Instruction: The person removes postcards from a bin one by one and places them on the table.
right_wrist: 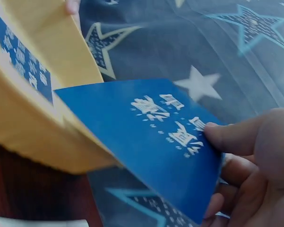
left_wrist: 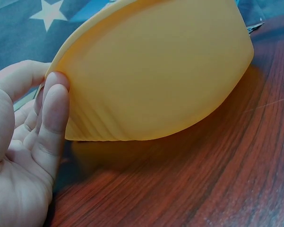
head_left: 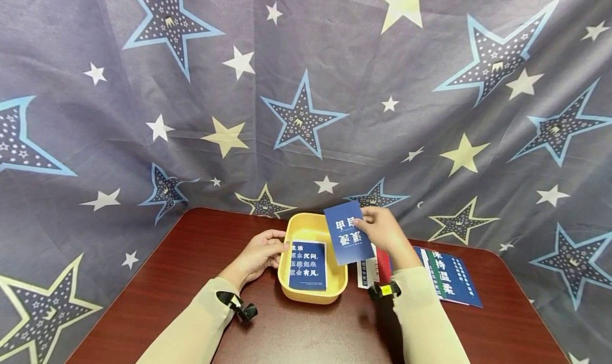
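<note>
A yellow plastic basin (head_left: 313, 298) stands on the table, with a blue card (head_left: 307, 279) with white lettering lying inside it. My left hand (head_left: 258, 255) holds the basin's left rim; in the left wrist view its thumb and fingers (left_wrist: 55, 111) pinch the edge. Over the basin's right side, my right hand (head_left: 384, 232) grips a second blue card (head_left: 345, 250) by its edge. That card is tilted, its white characters upside down in the head view. The right wrist view has the thumb on the card's printed face (right_wrist: 127, 118), other fingers behind it.
Several blue, white and green printed cards (head_left: 461, 281) lie overlapped on the right of the reddish-brown table (head_left: 191, 263). A white and red card (head_left: 364, 274) lies beside the basin, partly behind the right arm. A grey star-patterned cloth (head_left: 215, 87) hangs behind the table.
</note>
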### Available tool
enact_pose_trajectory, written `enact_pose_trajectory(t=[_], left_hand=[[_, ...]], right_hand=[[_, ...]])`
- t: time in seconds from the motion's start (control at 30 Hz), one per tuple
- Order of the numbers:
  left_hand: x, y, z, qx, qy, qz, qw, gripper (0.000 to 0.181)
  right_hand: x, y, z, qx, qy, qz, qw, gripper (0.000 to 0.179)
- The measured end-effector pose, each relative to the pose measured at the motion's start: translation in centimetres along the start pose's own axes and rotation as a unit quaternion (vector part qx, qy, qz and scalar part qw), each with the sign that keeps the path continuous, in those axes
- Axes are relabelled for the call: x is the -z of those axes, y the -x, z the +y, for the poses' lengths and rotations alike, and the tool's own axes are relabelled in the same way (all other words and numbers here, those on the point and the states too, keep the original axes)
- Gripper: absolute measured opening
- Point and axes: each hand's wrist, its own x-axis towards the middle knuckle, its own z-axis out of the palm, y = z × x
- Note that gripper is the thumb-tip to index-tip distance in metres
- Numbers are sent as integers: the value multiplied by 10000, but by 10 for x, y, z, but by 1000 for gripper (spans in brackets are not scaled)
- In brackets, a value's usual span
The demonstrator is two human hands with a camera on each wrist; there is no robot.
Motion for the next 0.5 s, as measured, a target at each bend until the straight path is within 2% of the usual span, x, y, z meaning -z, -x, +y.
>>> enact_pose_trajectory(t=[0.13,0.37,0.5], left_hand=[[-1,-1,-1,11,-83,-33,10000,50],[0,-2,1,-16,-30,55,10000,53],[1,-2,0,31,-40,52,10000,52]], right_hand=[[19,13,10,-111,-166,339,9992,33],[43,21,23,-85,202,912,9956,33],[58,25,31,-231,363,1037,9937,35]])
